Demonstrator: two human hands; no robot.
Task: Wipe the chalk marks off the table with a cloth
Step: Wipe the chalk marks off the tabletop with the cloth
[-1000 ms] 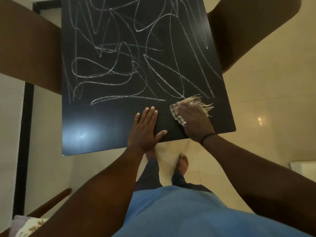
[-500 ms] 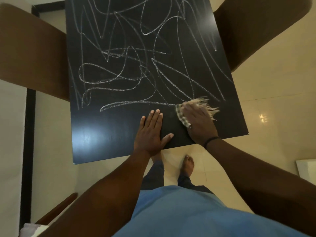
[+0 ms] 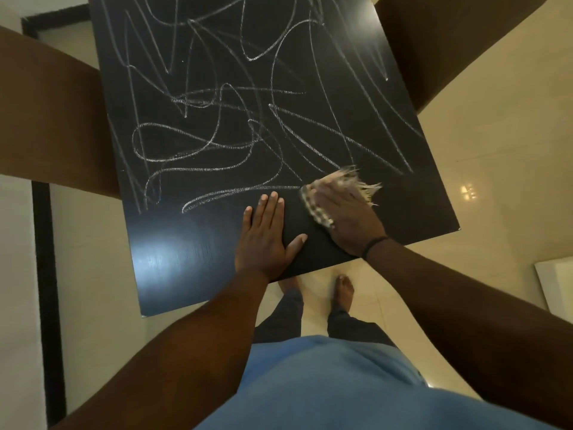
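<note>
Our right hand (image 3: 347,218) presses the fringed cloth (image 3: 316,209) flat at the counter's (image 3: 192,259) near edge; left hand (image 3: 266,240) braces, fingers straight. Let's sweep firmly outward across the chalk marks (image 3: 235,144), overlapping strokes.

The person wears a blue shirt (image 3: 325,386) and dark trousers (image 3: 285,318), with bare forearms and bare feet (image 3: 344,290). A thin black band (image 3: 376,243) circles the wrist just behind the right hand (image 3: 347,218). The left hand (image 3: 263,240) wears nothing.
</note>
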